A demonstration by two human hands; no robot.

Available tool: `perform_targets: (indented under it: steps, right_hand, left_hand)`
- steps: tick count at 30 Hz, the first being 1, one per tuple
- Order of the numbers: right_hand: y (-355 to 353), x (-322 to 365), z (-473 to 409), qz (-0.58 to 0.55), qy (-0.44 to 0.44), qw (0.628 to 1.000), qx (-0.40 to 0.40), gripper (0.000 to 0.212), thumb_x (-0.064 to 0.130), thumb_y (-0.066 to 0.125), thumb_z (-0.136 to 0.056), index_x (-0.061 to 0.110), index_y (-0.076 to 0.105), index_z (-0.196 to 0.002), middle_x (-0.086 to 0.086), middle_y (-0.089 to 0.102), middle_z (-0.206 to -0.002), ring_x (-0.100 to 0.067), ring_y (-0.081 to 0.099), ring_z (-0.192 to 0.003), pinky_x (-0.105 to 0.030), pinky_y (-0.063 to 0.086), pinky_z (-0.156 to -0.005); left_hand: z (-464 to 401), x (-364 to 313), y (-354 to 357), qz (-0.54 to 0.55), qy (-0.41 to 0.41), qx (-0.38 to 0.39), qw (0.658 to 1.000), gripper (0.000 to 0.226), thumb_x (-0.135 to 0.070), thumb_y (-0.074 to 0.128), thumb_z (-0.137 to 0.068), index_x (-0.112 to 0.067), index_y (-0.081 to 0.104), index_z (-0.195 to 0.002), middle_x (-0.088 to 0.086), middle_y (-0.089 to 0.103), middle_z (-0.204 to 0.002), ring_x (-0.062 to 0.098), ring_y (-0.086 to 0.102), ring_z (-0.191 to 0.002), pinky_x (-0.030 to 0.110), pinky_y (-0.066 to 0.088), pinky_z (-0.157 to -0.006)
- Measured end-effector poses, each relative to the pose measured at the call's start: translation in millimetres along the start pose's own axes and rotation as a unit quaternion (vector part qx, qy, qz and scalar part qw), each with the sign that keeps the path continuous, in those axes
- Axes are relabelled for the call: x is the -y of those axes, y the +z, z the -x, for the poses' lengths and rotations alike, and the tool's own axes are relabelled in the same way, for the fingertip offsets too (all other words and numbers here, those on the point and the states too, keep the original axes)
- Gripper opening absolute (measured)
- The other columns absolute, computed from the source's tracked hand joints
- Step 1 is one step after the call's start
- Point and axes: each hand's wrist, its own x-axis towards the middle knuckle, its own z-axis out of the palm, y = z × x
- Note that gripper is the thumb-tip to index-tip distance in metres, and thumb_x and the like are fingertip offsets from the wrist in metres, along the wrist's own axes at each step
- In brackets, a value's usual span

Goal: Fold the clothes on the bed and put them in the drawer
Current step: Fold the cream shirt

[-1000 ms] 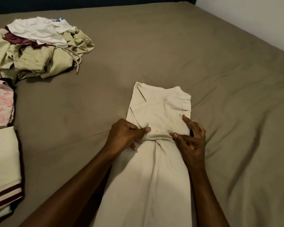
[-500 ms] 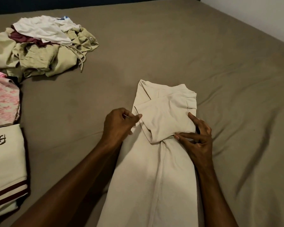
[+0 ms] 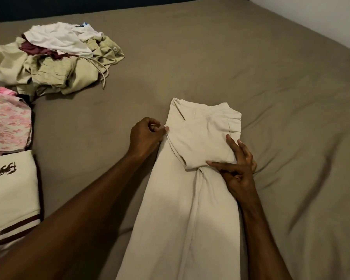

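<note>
A cream garment point(image 3: 190, 209) lies lengthwise on the brown bed point(image 3: 271, 87), its far end folded back into a flap. My left hand point(image 3: 144, 136) pinches the garment's left edge beside that flap. On the flap's near right corner my right hand point(image 3: 237, 170) presses down, fingers spread, thumb along the fold. At the far left lies a heap of unfolded clothes point(image 3: 55, 57), white, maroon and pale green. No drawer is in view.
Folded clothes sit at the left edge: a pink patterned piece point(image 3: 7, 122) and a cream top with a dark logo and maroon stripes point(image 3: 10, 197). A white wall point(image 3: 321, 17) borders the bed at the right. A dark headboard runs along the far edge.
My left hand slid left from the middle of the fold to the garment's left edge. The right hand stayed on the flap's near right corner. The flap lies flatter.
</note>
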Motion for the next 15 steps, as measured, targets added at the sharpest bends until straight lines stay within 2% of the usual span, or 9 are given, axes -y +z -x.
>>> perform_targets:
  steps: [1, 3, 5, 7, 9, 11, 13, 15]
  right_hand:
    - [0.0, -4.0, -1.5, -0.014, 0.0, 1.0, -0.006, 0.03, 0.013, 0.079, -0.09, 0.041, 0.08, -0.103, 0.012, 0.037, -0.164, -0.023, 0.022, -0.154, -0.061, 0.012, -0.121]
    - [-2.9, -8.6, -3.0, -0.033, -0.006, 0.999, -0.02, 0.03, 0.022, 0.081, -0.088, 0.037, 0.077, -0.113, 0.007, 0.039, -0.164, -0.026, 0.026, -0.153, -0.065, 0.02, -0.12]
    - [-4.5, -8.0, -3.1, -0.072, 0.015, 0.997, -0.039, 0.052, 0.025, 0.082, -0.085, 0.032, 0.067, -0.134, 0.003, 0.038, -0.165, -0.025, 0.03, -0.154, -0.061, 0.028, -0.122]
    - [-6.6, -6.5, -9.7, -0.164, 0.064, 0.981, -0.076, 0.07, 0.023, 0.084, -0.084, 0.028, 0.054, -0.147, 0.001, 0.04, -0.163, -0.02, 0.033, -0.153, -0.053, 0.03, -0.124]
    - [-7.7, -3.8, -8.3, -0.246, 0.128, 0.955, -0.102, 0.078, 0.015, 0.083, -0.084, 0.018, 0.048, -0.153, 0.0, 0.041, -0.163, -0.017, 0.035, -0.152, -0.051, 0.029, -0.125]
    - [-8.9, -4.7, -3.8, -0.269, 0.174, 0.942, -0.101, 0.081, 0.008, 0.082, -0.084, 0.013, 0.044, -0.156, 0.003, 0.042, -0.162, -0.013, 0.036, -0.151, -0.049, 0.031, -0.124]
    - [-12.7, 0.4, -1.6, -0.269, 0.207, 0.936, -0.093, 0.086, 0.012, 0.086, -0.082, 0.016, 0.044, -0.156, 0.009, 0.042, -0.161, -0.01, 0.038, -0.148, -0.05, 0.035, -0.122]
    - [-13.9, 11.5, 6.4, -0.245, 0.233, 0.937, -0.085, 0.091, 0.017, 0.089, -0.078, 0.017, 0.043, -0.156, 0.007, 0.042, -0.161, -0.008, 0.038, -0.147, -0.047, 0.037, -0.121]
  left_hand:
    - [9.4, 0.3, -1.6, -0.002, 0.015, 0.009, 1.0, 0.047, -0.037, 0.086, -0.079, -0.02, 0.066, -0.118, -0.004, 0.072, -0.1, 0.011, 0.07, -0.086, 0.04, 0.059, -0.088]
    - [48.1, 2.2, -8.5, -0.032, 0.117, 0.025, 0.992, 0.071, -0.039, 0.086, -0.079, -0.017, 0.055, -0.139, 0.003, 0.062, -0.128, 0.017, 0.065, -0.11, 0.04, 0.055, -0.097]
    - [106.8, 7.0, -18.6, -0.081, 0.244, 0.064, 0.964, 0.081, -0.047, 0.078, -0.083, -0.014, 0.047, -0.149, 0.009, 0.048, -0.149, 0.026, 0.048, -0.137, 0.044, 0.044, -0.111]
    - [166.7, 10.0, -26.7, -0.095, 0.309, 0.132, 0.937, 0.078, -0.05, 0.073, -0.088, -0.019, 0.044, -0.153, 0.008, 0.036, -0.16, 0.026, 0.029, -0.151, 0.048, 0.032, -0.12]
    - [224.5, 11.6, -40.9, -0.108, 0.353, 0.222, 0.903, 0.071, -0.052, 0.069, -0.092, -0.029, 0.044, -0.153, 0.007, 0.027, -0.166, 0.026, 0.015, -0.157, 0.048, 0.025, -0.123]
    - [277.3, 18.9, -56.1, -0.15, 0.385, 0.288, 0.864, 0.066, -0.055, 0.068, -0.092, -0.036, 0.046, -0.151, 0.006, 0.015, -0.17, 0.025, 0.004, -0.158, 0.046, 0.02, -0.125]
    - [316.7, 34.4, -68.0, -0.199, 0.391, 0.313, 0.842, 0.067, -0.056, 0.067, -0.091, -0.038, 0.044, -0.151, 0.007, 0.003, -0.172, 0.025, -0.005, -0.158, 0.048, 0.018, -0.125]
    - [344.2, 53.4, -79.6, -0.242, 0.379, 0.316, 0.835, 0.069, -0.063, 0.058, -0.094, -0.038, 0.039, -0.154, 0.008, -0.005, -0.172, 0.025, -0.013, -0.157, 0.049, 0.014, -0.127]
